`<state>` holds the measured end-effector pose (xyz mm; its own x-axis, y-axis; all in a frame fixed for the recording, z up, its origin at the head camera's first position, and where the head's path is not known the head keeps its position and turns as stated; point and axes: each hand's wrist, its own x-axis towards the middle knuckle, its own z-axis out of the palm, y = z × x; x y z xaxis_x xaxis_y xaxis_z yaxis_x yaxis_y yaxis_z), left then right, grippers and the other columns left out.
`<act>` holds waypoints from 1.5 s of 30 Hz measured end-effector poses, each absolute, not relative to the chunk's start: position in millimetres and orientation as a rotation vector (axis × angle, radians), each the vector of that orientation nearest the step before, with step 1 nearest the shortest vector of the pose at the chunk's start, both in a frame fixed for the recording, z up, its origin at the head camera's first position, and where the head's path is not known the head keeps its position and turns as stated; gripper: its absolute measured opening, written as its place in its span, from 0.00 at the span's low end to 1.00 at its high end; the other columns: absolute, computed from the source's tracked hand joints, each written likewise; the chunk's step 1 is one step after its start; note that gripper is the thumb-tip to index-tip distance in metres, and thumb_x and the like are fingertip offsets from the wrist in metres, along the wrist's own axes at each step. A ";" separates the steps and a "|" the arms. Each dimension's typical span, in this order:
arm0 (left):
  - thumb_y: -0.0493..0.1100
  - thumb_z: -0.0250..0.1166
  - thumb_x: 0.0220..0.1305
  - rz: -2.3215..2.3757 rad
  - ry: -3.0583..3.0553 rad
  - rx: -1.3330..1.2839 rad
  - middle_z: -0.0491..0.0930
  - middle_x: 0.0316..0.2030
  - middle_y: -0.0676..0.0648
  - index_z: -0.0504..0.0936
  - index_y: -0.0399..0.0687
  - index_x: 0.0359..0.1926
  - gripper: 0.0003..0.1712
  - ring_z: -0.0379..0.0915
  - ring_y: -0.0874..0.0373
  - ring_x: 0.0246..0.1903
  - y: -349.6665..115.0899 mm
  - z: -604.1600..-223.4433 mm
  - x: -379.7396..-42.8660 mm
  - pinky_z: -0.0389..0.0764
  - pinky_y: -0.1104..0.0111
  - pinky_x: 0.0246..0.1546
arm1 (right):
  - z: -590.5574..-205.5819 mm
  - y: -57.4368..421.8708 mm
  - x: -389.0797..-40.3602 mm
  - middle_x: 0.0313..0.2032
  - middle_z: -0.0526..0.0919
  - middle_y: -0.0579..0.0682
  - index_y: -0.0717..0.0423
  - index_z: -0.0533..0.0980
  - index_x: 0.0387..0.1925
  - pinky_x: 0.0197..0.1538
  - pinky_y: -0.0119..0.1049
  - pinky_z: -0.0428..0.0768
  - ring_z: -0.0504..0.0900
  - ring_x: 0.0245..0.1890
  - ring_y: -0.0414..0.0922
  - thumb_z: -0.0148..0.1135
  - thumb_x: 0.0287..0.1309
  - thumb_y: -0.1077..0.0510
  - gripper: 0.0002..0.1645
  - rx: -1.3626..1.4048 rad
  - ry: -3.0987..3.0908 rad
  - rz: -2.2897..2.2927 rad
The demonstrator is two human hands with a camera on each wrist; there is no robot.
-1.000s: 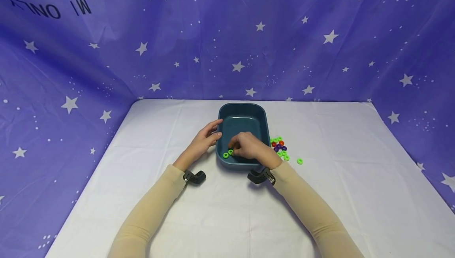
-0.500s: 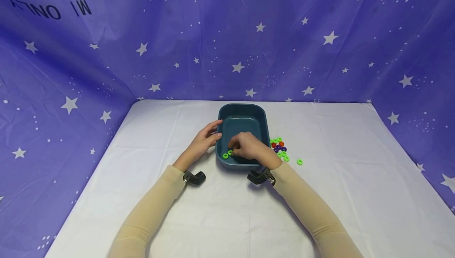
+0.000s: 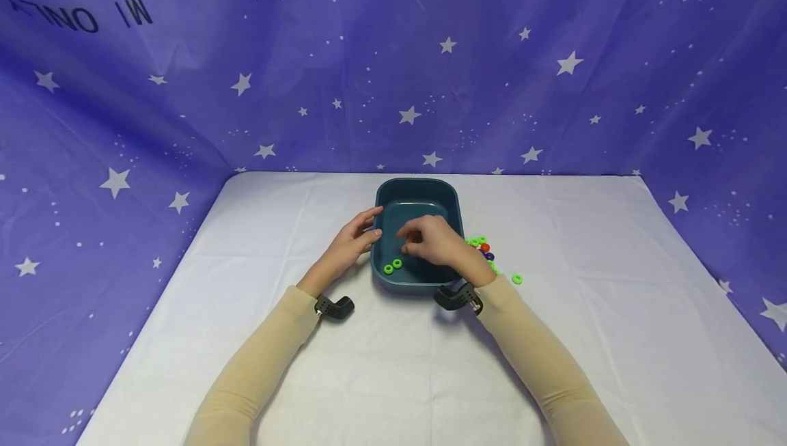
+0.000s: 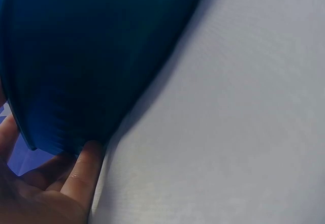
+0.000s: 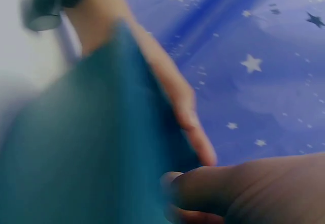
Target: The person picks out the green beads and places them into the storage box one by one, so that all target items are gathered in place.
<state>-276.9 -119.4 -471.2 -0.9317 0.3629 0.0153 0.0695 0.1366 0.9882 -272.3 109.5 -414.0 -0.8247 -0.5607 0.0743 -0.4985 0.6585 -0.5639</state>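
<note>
A dark teal rectangular tub (image 3: 418,210) stands on the white cloth. Along its left wall lies my left hand (image 3: 347,244), fingers extended and touching the side near the rim. The left wrist view shows those fingertips (image 4: 90,150) against the tub's outer wall. My right hand (image 3: 435,241) hovers inside the tub, fingers loosely bent, with a gap between thumb and forefinger and nothing seen in it. Two bright green rings (image 3: 393,266) lie on the tub floor at the near left corner. The right wrist view is blurred, with the right hand (image 5: 249,186) near the tub wall.
Right of the tub, partly hidden by my right wrist, lies a cluster of green rings (image 3: 475,243) with orange (image 3: 485,247) and purple beads (image 3: 489,256). A single green ring (image 3: 517,279) sits farther right. A purple star-patterned curtain (image 3: 410,91) encloses the table's back and sides.
My right hand has risen and moved away from the green rings at the tub's near left corner, its fingers parting. The left hand stays at the tub's side.
</note>
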 end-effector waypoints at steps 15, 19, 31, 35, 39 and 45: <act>0.43 0.56 0.77 1.869 2.205 0.433 0.62 0.75 0.33 0.60 0.54 0.78 0.33 0.67 0.38 0.70 -119.8 -472.2 -277.2 0.75 0.43 0.66 | -387.4 184.5 -279.5 0.39 0.90 0.57 0.62 0.84 0.52 0.45 0.47 0.86 0.88 0.38 0.51 0.64 0.64 0.62 0.17 -0.616 2.927 -1.072; 0.42 0.55 0.77 1.871 2.204 0.442 0.62 0.74 0.32 0.60 0.53 0.79 0.33 0.66 0.37 0.70 -120.9 -472.0 -277.0 0.74 0.43 0.66 | -390.4 207.2 -282.1 0.37 0.89 0.59 0.64 0.83 0.52 0.43 0.45 0.85 0.88 0.38 0.52 0.64 0.63 0.62 0.17 -0.551 2.974 -1.040; 0.42 0.56 0.77 1.876 2.197 0.436 0.62 0.74 0.32 0.60 0.53 0.78 0.33 0.66 0.36 0.70 -119.2 -471.3 -276.7 0.73 0.41 0.66 | -408.6 248.8 -281.7 0.39 0.89 0.60 0.64 0.83 0.52 0.49 0.48 0.83 0.87 0.42 0.56 0.65 0.63 0.62 0.17 -0.373 3.011 -1.007; 0.42 0.56 0.77 1.874 2.196 0.435 0.62 0.74 0.32 0.60 0.53 0.78 0.33 0.66 0.37 0.70 -118.9 -473.3 -277.6 0.74 0.42 0.66 | -415.5 252.7 -281.5 0.39 0.89 0.61 0.65 0.83 0.51 0.48 0.46 0.82 0.87 0.41 0.56 0.65 0.63 0.62 0.17 -0.360 3.016 -1.005; 0.42 0.56 0.77 1.876 2.196 0.422 0.61 0.75 0.33 0.61 0.54 0.78 0.32 0.66 0.37 0.71 -119.3 -474.0 -278.0 0.74 0.43 0.66 | -419.6 253.8 -282.3 0.40 0.89 0.61 0.65 0.83 0.52 0.48 0.45 0.81 0.86 0.41 0.55 0.65 0.63 0.63 0.17 -0.345 3.010 -0.999; 0.42 0.56 0.77 1.879 2.192 0.423 0.60 0.75 0.33 0.60 0.53 0.78 0.33 0.65 0.37 0.71 -119.7 -473.2 -277.5 0.73 0.43 0.67 | -424.1 254.7 -284.9 0.42 0.89 0.62 0.64 0.83 0.52 0.51 0.49 0.81 0.85 0.43 0.55 0.63 0.63 0.63 0.17 -0.317 2.989 -0.980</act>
<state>-277.5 -119.7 -473.2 -0.9334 0.3583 0.0178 0.0723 0.1394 0.9876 -284.9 254.7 -424.1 -0.9797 -0.1831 0.0813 -0.1956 0.7877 -0.5841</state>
